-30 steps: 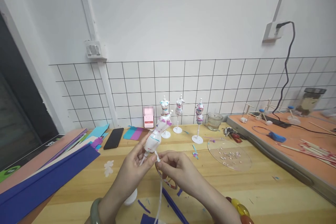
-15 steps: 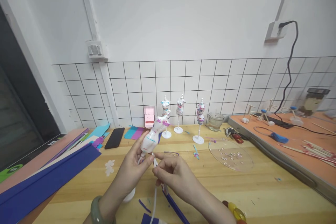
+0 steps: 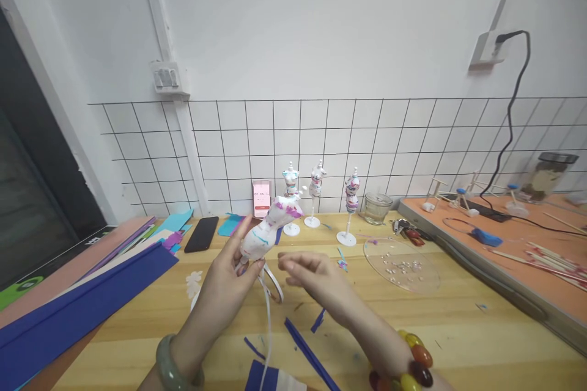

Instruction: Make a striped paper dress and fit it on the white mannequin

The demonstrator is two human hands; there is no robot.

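Note:
My left hand [image 3: 224,284] grips a small white mannequin figure [image 3: 268,229] streaked with pink and teal, tilted to the right above the wooden table [image 3: 435,330]. A thin white strip [image 3: 268,305] curls from under the figure and hangs down toward me. My right hand [image 3: 312,275] hovers just right of it, fingers loosely curled and apart, touching nothing I can see. Three similar mannequin figures on stands [image 3: 316,198] stand behind at the tiled wall.
Blue foam sheets [image 3: 77,311] lie at the left, with a black phone [image 3: 200,234] and coloured scraps. A clear round plate [image 3: 401,264] with small beads lies at the right, next to a glass jar [image 3: 375,208] and an orange board [image 3: 518,250] with wooden sticks. Blue offcuts [image 3: 307,351] lie near me.
My right hand has let go of the white strip and drawn a little to the right. My left hand has raised the figure slightly; the strip now hangs loose.

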